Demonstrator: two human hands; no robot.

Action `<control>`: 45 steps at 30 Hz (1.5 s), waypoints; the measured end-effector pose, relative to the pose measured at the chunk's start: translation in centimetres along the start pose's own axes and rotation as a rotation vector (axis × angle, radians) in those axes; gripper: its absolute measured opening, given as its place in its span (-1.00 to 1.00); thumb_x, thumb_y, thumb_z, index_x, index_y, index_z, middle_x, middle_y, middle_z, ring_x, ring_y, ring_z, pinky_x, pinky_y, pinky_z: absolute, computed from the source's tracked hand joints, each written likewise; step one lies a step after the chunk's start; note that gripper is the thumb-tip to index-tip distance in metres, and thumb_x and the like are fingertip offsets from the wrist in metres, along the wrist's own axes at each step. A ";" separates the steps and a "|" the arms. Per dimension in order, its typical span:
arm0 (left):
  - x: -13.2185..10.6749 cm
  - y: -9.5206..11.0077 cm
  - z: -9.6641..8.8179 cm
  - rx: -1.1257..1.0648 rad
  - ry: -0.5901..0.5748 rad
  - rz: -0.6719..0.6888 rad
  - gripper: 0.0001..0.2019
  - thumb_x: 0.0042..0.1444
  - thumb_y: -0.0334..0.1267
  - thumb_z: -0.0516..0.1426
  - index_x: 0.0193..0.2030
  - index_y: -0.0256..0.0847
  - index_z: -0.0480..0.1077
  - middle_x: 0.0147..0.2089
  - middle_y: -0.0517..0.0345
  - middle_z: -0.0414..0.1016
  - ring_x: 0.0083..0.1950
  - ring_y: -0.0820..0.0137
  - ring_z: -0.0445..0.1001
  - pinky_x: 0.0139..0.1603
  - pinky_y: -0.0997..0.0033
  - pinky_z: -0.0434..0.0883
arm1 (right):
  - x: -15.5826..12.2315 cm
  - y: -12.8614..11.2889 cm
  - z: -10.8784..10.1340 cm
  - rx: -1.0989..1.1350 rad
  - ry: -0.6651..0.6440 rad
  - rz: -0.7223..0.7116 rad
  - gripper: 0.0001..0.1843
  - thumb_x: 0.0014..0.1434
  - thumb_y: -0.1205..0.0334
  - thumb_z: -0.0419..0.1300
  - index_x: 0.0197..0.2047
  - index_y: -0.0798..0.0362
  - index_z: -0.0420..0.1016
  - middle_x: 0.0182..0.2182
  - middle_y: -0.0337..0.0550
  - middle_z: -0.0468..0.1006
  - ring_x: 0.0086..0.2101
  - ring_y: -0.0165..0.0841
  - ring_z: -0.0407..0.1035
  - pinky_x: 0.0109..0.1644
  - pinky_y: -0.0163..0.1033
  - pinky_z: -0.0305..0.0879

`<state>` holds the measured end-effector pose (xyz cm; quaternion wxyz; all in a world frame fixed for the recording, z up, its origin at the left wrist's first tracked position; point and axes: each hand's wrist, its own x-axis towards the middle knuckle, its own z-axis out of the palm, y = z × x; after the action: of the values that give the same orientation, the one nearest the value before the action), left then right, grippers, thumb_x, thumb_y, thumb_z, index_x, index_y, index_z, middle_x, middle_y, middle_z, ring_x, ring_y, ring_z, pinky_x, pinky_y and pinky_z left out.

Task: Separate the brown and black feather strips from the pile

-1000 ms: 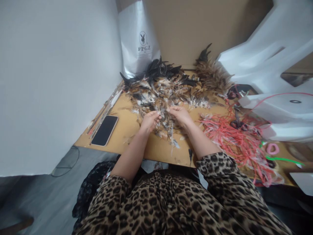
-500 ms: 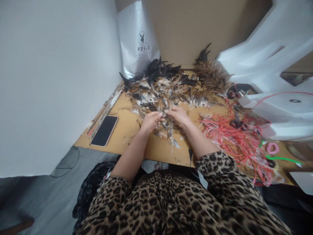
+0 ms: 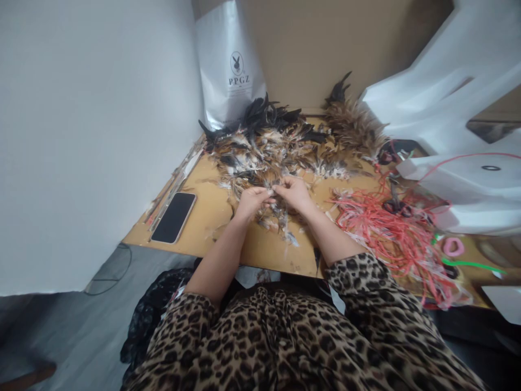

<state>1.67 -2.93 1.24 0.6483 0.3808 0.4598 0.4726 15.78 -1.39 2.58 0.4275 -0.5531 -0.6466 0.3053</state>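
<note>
Just in front of the feather pile, my left hand (image 3: 249, 203) is closed in a pinch, thumb against fingers. My right hand (image 3: 296, 193) pinches too, its fingertips almost touching those of the left. Small brown feathers (image 3: 270, 178) show at the fingertips; exactly which strands are gripped is hard to make out. Behind the hands spreads a loose pile of brown, white and black feathers (image 3: 260, 147). A few pale, wispy feathers (image 3: 290, 237) lie on the yellowish table (image 3: 268, 251) below my fingers.
A phone (image 3: 173, 218) lies at the left, near the white wall (image 3: 97, 136). Behind the pile stands a silver-white bag (image 3: 232, 70). Brown feathers (image 3: 356, 127) are bunched at back right. Red strips (image 3: 378, 225), scissors (image 3: 396, 206) and a pink ring (image 3: 453, 247) lie to the right.
Both hands have shifted very slightly, the fingertips a touch lower and still pinched together. The pile and the things around it look the same.
</note>
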 end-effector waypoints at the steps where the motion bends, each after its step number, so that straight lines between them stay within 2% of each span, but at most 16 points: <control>1: 0.0 0.0 0.0 0.002 0.001 -0.001 -0.81 -0.17 -0.30 0.26 -0.42 -0.36 0.38 -0.50 0.12 0.47 -0.49 0.51 0.46 -0.56 0.65 0.29 | 0.0 0.1 0.0 0.020 -0.010 0.003 -0.74 -0.14 0.11 0.17 -0.64 0.09 0.23 -0.70 -0.35 0.19 -0.61 -0.53 0.01 -0.53 -0.37 -0.06; 10: 0.1 0.0 -0.3 0.046 -0.078 0.009 -0.81 -0.14 -0.26 0.23 -0.40 -0.36 0.43 -0.36 -0.01 0.53 -0.49 0.54 0.45 -0.57 0.66 0.28 | -0.2 0.0 0.3 0.466 -0.118 0.199 -0.70 -0.25 0.08 0.28 -0.56 0.09 0.29 -0.68 -0.32 0.33 -0.63 -0.51 0.15 -0.54 -0.36 0.02; 16: 0.0 0.0 -0.3 0.002 -0.090 -0.006 -0.78 -0.15 -0.25 0.24 -0.37 -0.37 0.44 -0.33 -0.05 0.53 -0.46 0.52 0.47 -0.55 0.65 0.28 | -0.2 -0.1 0.4 0.352 -0.010 0.125 -0.73 -0.20 0.12 0.25 -0.61 0.08 0.23 -0.69 -0.35 0.28 -0.63 -0.53 0.08 -0.54 -0.37 -0.01; 23: -0.2 0.2 0.7 0.118 0.044 0.022 -0.86 -0.18 -0.33 0.25 -0.49 -0.37 0.40 -0.55 0.08 0.47 -0.52 0.47 0.46 -0.53 0.57 0.34 | -0.2 0.3 1.1 0.170 0.077 0.080 -0.76 -0.19 0.17 0.21 -0.64 0.07 0.21 -0.69 -0.33 0.25 -0.62 -0.53 0.07 -0.53 -0.36 -0.02; 27: -0.1 0.2 0.5 0.133 0.023 0.015 -0.85 -0.15 -0.32 0.23 -0.50 -0.38 0.39 -0.50 0.04 0.49 -0.51 0.48 0.46 -0.51 0.57 0.35 | -0.4 0.1 0.9 0.304 -0.002 0.138 -0.71 -0.20 0.08 0.24 -0.63 0.09 0.26 -0.69 -0.32 0.30 -0.64 -0.54 0.09 -0.55 -0.36 -0.01; 31: 0.0 0.0 -0.2 0.021 -0.052 -0.011 -0.85 -0.12 -0.31 0.22 -0.46 -0.37 0.37 -0.40 -0.01 0.53 -0.46 0.49 0.48 -0.48 0.59 0.35 | -0.3 0.0 0.2 0.546 -0.129 0.279 -0.64 -0.25 0.01 0.30 -0.62 0.09 0.26 -0.75 -0.35 0.25 -0.72 -0.56 0.04 -0.63 -0.38 -0.08; 34: 0.0 0.0 -0.5 -0.067 -0.089 -0.022 -0.85 -0.13 -0.33 0.22 -0.45 -0.35 0.35 -0.38 0.00 0.53 -0.45 0.49 0.48 -0.49 0.61 0.33 | -0.1 0.1 -0.1 0.651 -0.181 0.307 -0.64 -0.27 0.04 0.32 -0.61 0.09 0.27 -0.77 -0.37 0.23 -0.73 -0.58 0.03 -0.65 -0.39 -0.10; 40: -0.2 0.2 -0.3 -0.054 -0.097 -0.035 -0.86 -0.11 -0.33 0.22 -0.45 -0.36 0.35 -0.38 0.00 0.53 -0.47 0.53 0.47 -0.50 0.63 0.31 | -0.1 0.4 0.1 0.670 -0.164 0.285 -0.64 -0.26 0.03 0.33 -0.60 0.09 0.28 -0.77 -0.36 0.24 -0.73 -0.58 0.04 -0.66 -0.40 -0.09; 45: -0.2 0.2 0.0 -0.007 -0.066 -0.016 -0.85 -0.11 -0.31 0.21 -0.44 -0.36 0.36 -0.38 0.01 0.53 -0.48 0.52 0.46 -0.51 0.62 0.31 | -0.3 0.1 0.3 0.560 -0.119 0.266 -0.63 -0.25 0.02 0.32 -0.62 0.10 0.28 -0.78 -0.37 0.23 -0.74 -0.59 0.01 -0.67 -0.40 -0.12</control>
<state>1.56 -3.10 1.45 0.6681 0.3902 0.4396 0.4562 15.58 -1.65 2.26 0.4810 -0.4750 -0.4832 0.5564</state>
